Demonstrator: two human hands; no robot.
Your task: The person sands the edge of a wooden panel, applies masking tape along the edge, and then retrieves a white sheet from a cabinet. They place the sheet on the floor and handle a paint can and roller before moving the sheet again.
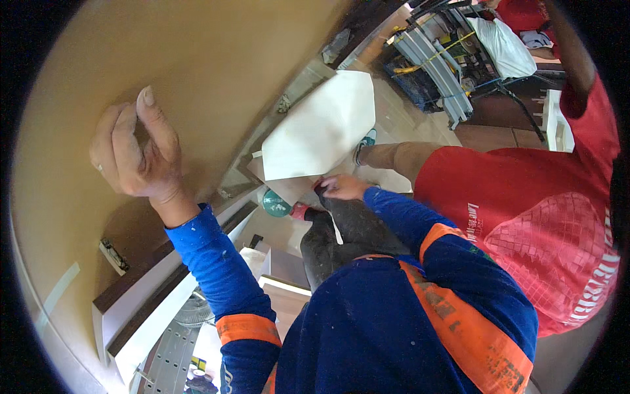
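My left hand (pixel 136 148) is raised in front of a large tan wall surface (pixel 216 72). Its fingers are loosely bent, the thumb stands apart from them, and I see nothing in the palm. Whether the fingertips touch the wall, I cannot tell. Low in front of my body, my right hand (pixel 346 188) is beside my dark trouser leg, fingers drawn together at a small dark reddish thing (pixel 319 184) too unclear to name. Just beyond that hand is a large white sheet (pixel 321 125) with angled corners, over a brownish piece (pixel 289 189).
A person in a red shirt (pixel 518 230) stands close on my right, one leg near the sheet. Farther off are a loaded metal rack (pixel 440 65) and another person in red (pixel 522 16). A green round object (pixel 276 203) lies near my feet; a dark-edged white ledge (pixel 141 302) runs below the wall.
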